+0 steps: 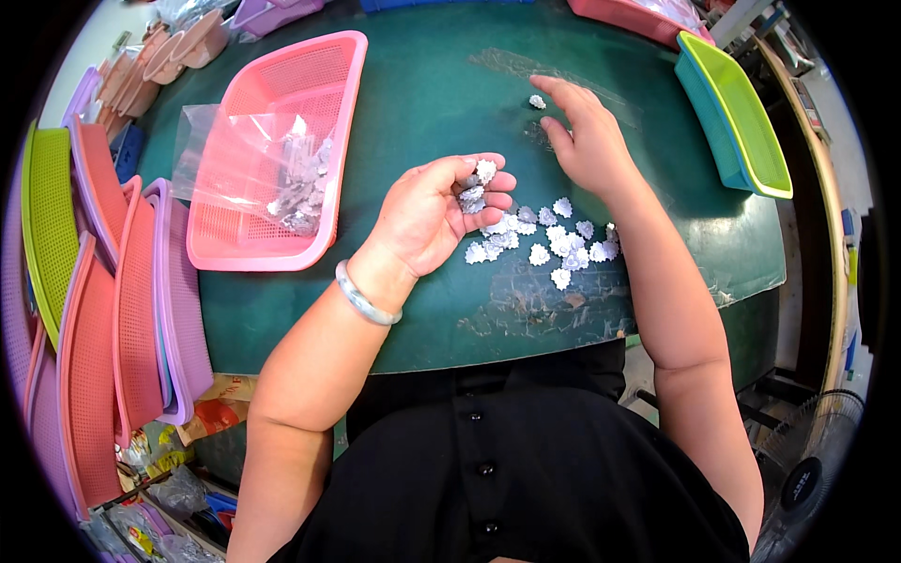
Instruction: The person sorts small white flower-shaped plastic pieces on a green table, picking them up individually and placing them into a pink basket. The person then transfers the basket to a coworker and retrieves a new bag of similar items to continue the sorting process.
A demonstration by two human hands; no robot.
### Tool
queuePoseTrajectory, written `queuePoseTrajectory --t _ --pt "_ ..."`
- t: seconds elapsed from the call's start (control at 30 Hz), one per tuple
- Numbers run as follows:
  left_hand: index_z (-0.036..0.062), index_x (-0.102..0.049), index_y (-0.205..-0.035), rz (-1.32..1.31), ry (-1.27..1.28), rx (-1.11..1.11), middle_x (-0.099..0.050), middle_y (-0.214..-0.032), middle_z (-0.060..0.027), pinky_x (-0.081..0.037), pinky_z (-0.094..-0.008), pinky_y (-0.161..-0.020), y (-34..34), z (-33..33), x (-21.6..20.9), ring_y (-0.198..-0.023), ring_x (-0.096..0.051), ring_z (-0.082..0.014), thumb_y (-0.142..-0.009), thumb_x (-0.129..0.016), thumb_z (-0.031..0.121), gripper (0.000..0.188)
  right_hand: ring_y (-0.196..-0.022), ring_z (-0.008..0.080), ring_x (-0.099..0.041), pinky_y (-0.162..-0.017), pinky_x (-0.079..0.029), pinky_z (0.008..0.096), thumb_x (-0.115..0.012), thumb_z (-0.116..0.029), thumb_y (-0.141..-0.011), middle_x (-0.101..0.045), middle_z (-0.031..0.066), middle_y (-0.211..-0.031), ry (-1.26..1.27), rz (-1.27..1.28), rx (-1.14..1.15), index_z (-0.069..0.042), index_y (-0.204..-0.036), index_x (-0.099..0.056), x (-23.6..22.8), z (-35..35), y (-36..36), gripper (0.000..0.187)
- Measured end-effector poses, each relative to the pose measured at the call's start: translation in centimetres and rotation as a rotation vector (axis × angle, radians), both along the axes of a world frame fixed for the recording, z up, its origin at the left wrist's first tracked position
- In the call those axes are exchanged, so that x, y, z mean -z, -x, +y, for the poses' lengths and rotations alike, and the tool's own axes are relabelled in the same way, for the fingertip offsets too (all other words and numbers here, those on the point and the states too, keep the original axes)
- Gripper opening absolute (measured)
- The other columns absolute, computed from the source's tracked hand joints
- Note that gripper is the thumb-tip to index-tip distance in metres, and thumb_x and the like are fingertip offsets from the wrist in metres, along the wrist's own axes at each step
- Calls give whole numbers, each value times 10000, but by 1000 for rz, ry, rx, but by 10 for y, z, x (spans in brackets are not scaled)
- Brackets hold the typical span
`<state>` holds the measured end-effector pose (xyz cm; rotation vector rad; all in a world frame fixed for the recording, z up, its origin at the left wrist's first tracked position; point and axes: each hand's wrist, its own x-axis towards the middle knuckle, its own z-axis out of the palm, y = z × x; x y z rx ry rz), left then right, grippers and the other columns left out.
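1. Left hand, center of frame: palm turned up, fingers curled around a few small silver-white pieces with scalloped edges. One sits up near thumb and fingertips, others lower against the fingers.
2. Right hand, upper right of center: nothing in its grasp. Thumb and forefinger spread apart, a single piece on the table in the gap by the tips. Can't tell if either touches it.
3. Loose pieces: scattered group just right of center, below the hands, some overlapping, a few off on their own. Right forearm runs along the group's right edge.
4. Pink basket, upper left: perforated walls, clear plastic bag inside, spilling over its left rim. More silver-white pieces heaped in the basket's right half; can't tell if all are in the bag.
5. Table: dark green top, scuffed at upper center and below the loose pieces.
6. Green-and-teal basket: upper right, on the table near its edge.
7. Nested baskets: left edge of frame, in pink, purple and lime.
8. Pale bangle on left wrist. Fan, lower right.
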<state>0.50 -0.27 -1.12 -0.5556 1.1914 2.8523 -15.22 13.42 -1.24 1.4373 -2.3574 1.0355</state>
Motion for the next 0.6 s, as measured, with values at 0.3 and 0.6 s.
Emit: queuePoseTrajectory --t 0.3,0.6 --pt "-60 -546 -1039 19 -71 51 -616 -883 -153 -529 -279 -655 0 -3 4 -740 -619 -197 -902 -452 187 297 -940 264 -550 -802 -461 346 -579 24 -717 -621 113 -928 -175 39 -74 -31 -1080 -576 7 -2 7 367" --pt "-41 -547 -1055 18 -22 58 -622 -874 -138 -526 -265 -630 -1 -3 2 -731 -624 -185 -902 -457 185 287 -781 217 -575 -721 -472 315 -569 10 -761 -641 83 -816 -144 4 -27 -24 -1084 -574 2 -2 1 325"
